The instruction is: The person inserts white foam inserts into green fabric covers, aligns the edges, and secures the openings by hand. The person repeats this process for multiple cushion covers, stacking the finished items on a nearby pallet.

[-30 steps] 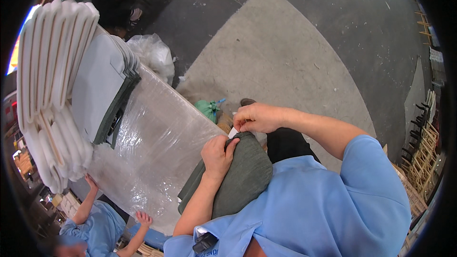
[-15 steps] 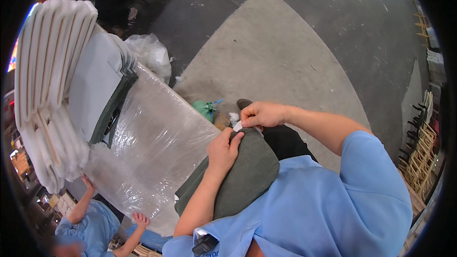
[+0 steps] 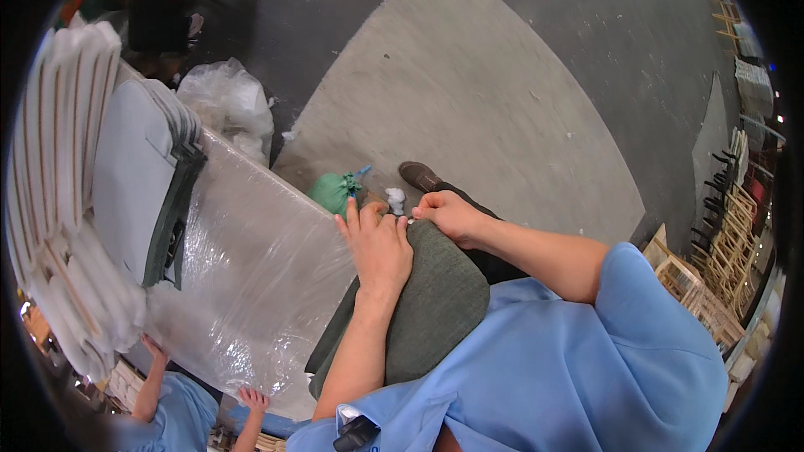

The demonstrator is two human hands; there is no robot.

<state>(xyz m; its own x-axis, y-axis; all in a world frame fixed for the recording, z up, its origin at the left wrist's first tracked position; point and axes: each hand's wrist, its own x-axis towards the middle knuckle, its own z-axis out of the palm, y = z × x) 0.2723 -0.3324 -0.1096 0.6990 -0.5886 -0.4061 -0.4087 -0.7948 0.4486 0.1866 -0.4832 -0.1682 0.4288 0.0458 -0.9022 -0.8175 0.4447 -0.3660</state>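
Observation:
A dark grey-green fabric-covered cushion (image 3: 440, 293), rounded at one corner, leans against my body at the table's near edge. My left hand (image 3: 377, 247) lies along its upper left edge, fingers stretched out and apart, holding nothing that I can see. At the top edge of the cushion my right hand (image 3: 448, 216) is closed in a pinch, its fingertips close to the left hand's thumb. A speck of white shows between the two hands, too small to name. More of the same grey-green fabric sticks out under my left forearm.
A film-wrapped table (image 3: 260, 243) runs along my left, with grey-green-edged panels (image 3: 134, 176) and white padded pieces (image 3: 63, 142) stacked on it. Beyond it lies clear plastic wrap (image 3: 226, 105); a green bag (image 3: 333, 192) is nearer. A co-worker's hands (image 3: 254, 399) touch the table's lower edge. Wooden frames (image 3: 724, 243) stand far right.
My left hand has gone from gripping the cushion's edge to stretched fingers. My right hand has come lower, against the edge; the white strip it pinched is now mostly hidden. The view has shifted.

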